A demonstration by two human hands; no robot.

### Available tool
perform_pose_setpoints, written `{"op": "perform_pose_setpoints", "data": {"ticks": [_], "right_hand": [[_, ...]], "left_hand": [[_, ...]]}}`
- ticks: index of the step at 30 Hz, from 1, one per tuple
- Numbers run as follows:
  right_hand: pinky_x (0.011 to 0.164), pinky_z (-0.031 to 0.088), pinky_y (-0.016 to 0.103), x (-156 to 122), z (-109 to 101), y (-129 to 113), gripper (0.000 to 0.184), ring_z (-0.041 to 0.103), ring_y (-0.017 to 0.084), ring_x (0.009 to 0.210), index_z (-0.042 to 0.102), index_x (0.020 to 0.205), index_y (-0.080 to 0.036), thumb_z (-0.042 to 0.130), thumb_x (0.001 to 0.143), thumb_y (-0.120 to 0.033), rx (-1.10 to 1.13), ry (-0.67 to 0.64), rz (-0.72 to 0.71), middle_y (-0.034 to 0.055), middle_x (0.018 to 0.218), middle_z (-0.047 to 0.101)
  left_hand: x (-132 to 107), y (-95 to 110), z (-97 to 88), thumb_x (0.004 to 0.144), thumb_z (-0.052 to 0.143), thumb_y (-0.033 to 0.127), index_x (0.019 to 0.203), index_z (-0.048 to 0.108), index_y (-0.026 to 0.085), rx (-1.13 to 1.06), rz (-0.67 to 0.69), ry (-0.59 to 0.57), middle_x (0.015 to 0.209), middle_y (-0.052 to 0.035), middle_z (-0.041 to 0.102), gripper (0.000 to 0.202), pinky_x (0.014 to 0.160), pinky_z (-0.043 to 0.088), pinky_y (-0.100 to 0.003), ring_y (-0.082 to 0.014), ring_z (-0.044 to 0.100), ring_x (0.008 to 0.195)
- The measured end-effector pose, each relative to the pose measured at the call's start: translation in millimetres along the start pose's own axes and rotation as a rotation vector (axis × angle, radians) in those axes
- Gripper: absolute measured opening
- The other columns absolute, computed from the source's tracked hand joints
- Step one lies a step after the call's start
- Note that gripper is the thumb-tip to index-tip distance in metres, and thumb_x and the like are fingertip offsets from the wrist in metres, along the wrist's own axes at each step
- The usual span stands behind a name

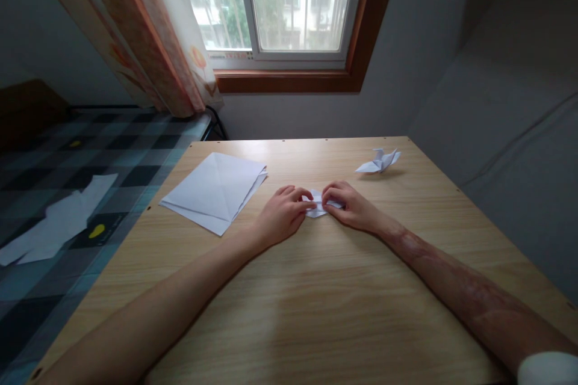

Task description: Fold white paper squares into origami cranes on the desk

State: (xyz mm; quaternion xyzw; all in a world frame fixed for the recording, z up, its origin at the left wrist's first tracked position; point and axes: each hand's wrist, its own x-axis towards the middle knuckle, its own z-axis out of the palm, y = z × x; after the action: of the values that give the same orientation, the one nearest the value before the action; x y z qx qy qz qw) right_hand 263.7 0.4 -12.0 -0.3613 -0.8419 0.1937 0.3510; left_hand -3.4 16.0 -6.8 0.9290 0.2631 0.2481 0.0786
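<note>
A small folded piece of white paper lies on the wooden table, between my two hands. My left hand grips its left side, thumb and index finger pinched together. On the opposite side, my right hand has its fingers curled onto the paper's right part. Both hands cover much of the paper, so its full shape is hidden. Beyond my right hand stands a finished-looking white paper crane.
Left of my hands lies a stack of square white paper sheets. Further left, paper strips rest on a checked bed. A curtain hangs beside the window behind the table. A wall borders the right side.
</note>
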Motion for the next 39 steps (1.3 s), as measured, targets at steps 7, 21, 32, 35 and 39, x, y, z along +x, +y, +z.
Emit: {"op": "perform_pose_setpoints", "data": {"ticks": [7,21,32,35,39], "right_hand": [[0.106,0.054,0.049,-1.3,0.4,0.4,0.013,0.067,0.03,0.119,0.072,0.107,-0.026,0.071,0.099,-0.017,-0.078,0.01,-0.032,0.0094,0.125,0.074],[0.082,0.055,0.04,-3.1,9.6,6.1,0.029,0.067,0.024,0.089,0.072,0.122,-0.024,0.078,0.094,-0.023,0.001,0.142,0.152,0.0055,0.1,0.077],[0.087,0.058,0.041,-2.9,12.8,7.6,0.026,0.071,0.026,0.099,0.082,0.119,-0.028,0.075,0.096,-0.019,0.039,0.136,0.13,0.0069,0.104,0.079],[0.097,0.058,0.045,-3.1,13.2,4.9,0.026,0.071,0.027,0.107,0.083,0.118,-0.029,0.071,0.099,-0.016,0.013,0.123,0.068,0.0077,0.112,0.08],[0.095,0.058,0.047,-3.9,13.3,0.1,0.029,0.07,0.028,0.104,0.084,0.118,-0.031,0.066,0.103,-0.015,-0.075,0.092,-0.035,0.0075,0.112,0.081]], "left_hand": [[-0.3,-1.7,-2.9,0.095,0.066,0.016,0.114,0.084,0.03,0.023,0.001,-0.015,0.12,-0.0042,0.079,0.029,0.109,0.05,-0.047,-0.0258,0.069,0.106],[1.2,-12.7,-4.0,0.107,0.064,0.027,0.1,0.082,0.027,-0.102,0.008,0.015,0.12,-0.0043,0.08,0.018,0.118,0.048,-0.048,-0.0217,0.073,0.108],[1.9,-13.8,-0.7,0.109,0.058,0.025,0.107,0.077,0.026,-0.071,0.002,0.02,0.122,-0.0073,0.076,0.019,0.116,0.05,-0.047,-0.0238,0.07,0.115],[1.4,-12.4,-1.2,0.109,0.059,0.028,0.108,0.077,0.025,-0.019,-0.009,0.036,0.143,-0.0096,0.071,0.018,0.12,0.047,-0.051,-0.0273,0.066,0.129],[1.3,-9.9,-2.3,0.111,0.055,0.026,0.114,0.074,0.026,-0.019,-0.019,-0.001,0.133,-0.0058,0.078,0.02,0.126,0.042,-0.052,-0.0236,0.072,0.122]]}}
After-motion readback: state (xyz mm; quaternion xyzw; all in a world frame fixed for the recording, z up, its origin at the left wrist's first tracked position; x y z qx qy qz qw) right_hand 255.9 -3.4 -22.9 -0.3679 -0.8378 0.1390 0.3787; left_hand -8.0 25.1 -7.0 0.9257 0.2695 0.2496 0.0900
